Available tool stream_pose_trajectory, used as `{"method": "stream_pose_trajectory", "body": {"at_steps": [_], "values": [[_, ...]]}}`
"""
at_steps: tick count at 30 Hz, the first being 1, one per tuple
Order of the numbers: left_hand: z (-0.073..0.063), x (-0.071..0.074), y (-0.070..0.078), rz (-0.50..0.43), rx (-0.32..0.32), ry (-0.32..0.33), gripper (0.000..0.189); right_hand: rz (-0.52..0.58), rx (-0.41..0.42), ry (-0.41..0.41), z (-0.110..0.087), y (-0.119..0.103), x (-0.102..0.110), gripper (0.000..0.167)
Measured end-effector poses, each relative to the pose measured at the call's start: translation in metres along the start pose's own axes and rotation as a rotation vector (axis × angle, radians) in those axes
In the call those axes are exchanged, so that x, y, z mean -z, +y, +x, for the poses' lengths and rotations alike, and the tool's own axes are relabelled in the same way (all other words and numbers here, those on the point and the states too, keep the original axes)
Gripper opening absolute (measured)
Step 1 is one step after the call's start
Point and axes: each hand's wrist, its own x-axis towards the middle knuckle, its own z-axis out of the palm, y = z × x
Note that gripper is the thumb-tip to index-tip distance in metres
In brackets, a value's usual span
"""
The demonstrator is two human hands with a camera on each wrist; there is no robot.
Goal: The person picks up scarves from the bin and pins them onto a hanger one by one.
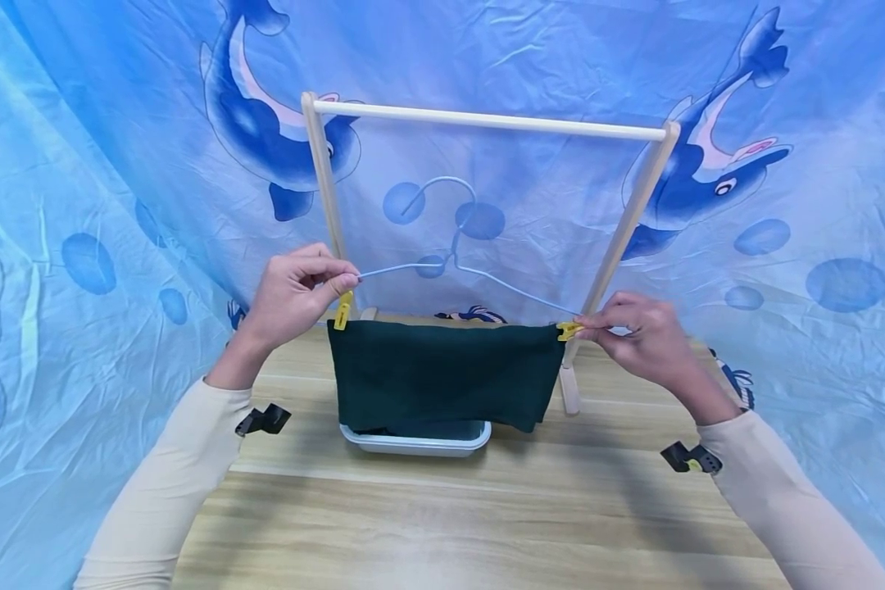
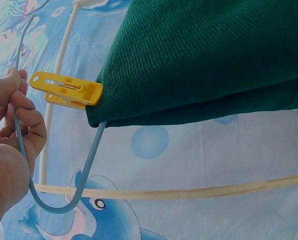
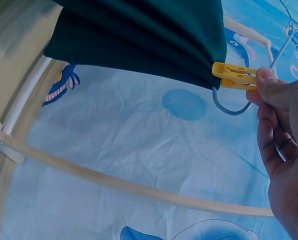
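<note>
A dark green cloth (image 1: 446, 373) hangs folded over the bottom bar of a light blue wire hanger (image 1: 454, 246), with the hook pointing up. My left hand (image 1: 295, 295) pinches the hanger's left shoulder between thumb and fingers. Just below it, a yellow clothespin (image 2: 69, 91) bites the cloth's left corner. At the other end my right hand (image 1: 637, 336) pinches a second yellow clothespin (image 3: 233, 76) by its handles, its nose over the cloth's right corner. The hanger's curved right end shows beneath that clothespin in the right wrist view.
Behind the cloth stands a wooden rack with a white top rail (image 1: 487, 120) and two side posts. A white tub (image 1: 416, 447) sits on the wooden table (image 1: 442, 516), partly covered by the cloth in the head view. Blue dolphin-print curtain (image 1: 546, 49) surrounds the table.
</note>
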Motion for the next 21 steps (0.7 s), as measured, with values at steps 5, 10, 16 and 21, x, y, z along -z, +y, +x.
{"method": "stream_pose_trajectory", "body": {"at_steps": [5,10,16,21], "values": [[0.0,-0.001,-0.001,-0.005,-0.003,-0.009,0.012,0.005,-0.001,-0.02,-0.001,0.0,-0.002,0.034],[-0.002,-0.001,-0.002,-0.015,0.008,-0.018,0.011,0.012,-0.053,-0.048,-0.003,-0.002,-0.001,0.04],[-0.004,-0.001,-0.004,-0.013,0.033,-0.024,0.01,0.02,-0.173,-0.031,-0.008,-0.001,-0.003,0.045],[-0.005,-0.001,-0.006,-0.003,0.067,-0.023,0.009,0.028,-0.207,-0.021,-0.01,0.0,-0.004,0.047]]}}
